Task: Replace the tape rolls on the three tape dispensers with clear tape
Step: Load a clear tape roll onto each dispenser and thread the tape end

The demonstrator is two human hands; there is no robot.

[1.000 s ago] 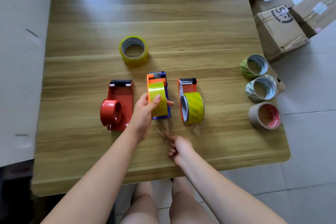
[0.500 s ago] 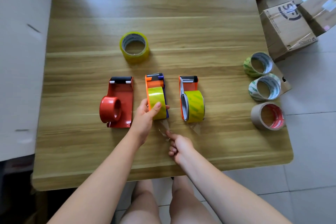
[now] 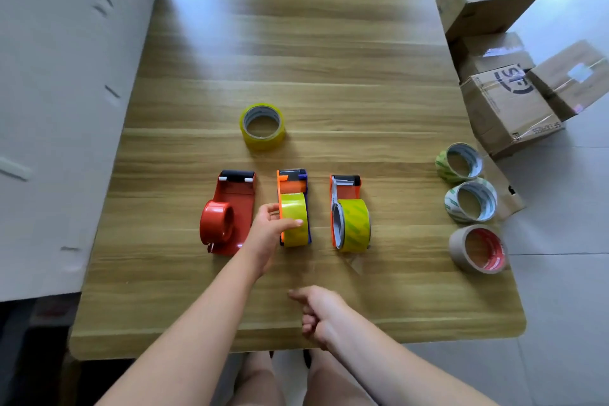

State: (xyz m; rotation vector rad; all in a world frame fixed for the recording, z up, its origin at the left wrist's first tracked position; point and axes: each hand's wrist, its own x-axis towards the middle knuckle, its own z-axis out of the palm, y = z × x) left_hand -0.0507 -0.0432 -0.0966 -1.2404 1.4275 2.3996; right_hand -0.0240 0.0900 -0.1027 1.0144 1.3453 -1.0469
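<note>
Dispensers, three, stand in a row on the near half of the wooden table [image 3: 329, 43], cutter ends toward 12 o'clock. Red dispenser [image 3: 239, 199] sits at the 9 o'clock end of the row, its red hub exposed. Middle dispenser [image 3: 291, 186], orange and blue, carries a yellow-tinted clear roll [image 3: 295, 236] standing on edge. Right dispenser [image 3: 347, 189], orange, at the 3 o'clock end, carries a second tinted roll [image 3: 356, 224]; a loose clear tape tail [image 3: 356, 265] lies on the table at its 6 o'clock. Left hand [image 3: 265, 229] comes in from 7 o'clock between the red and middle dispensers and grips the roll on the middle dispenser, thumb laid across the roll's outer face and fingers curled at its 9 o'clock side. Right hand [image 3: 319, 310] is at 6 o'clock of the middle dispenser, near the table's near edge and apart from all three dispensers; its fingers are curled toward the palm and its forefinger reaches toward 11 o'clock. It is blurred, so whether it pinches anything cannot be told. Spare clear roll [image 3: 262, 126] lies flat at 11 o'clock of the middle dispenser, well apart. At the table's 3 o'clock edge a column of three: green-striped roll [image 3: 459, 162], green-and-white roll [image 3: 471, 201], brown roll [image 3: 478, 249]. Cardboard boxes [image 3: 504, 109] sit on the floor at 2 o'clock.
</note>
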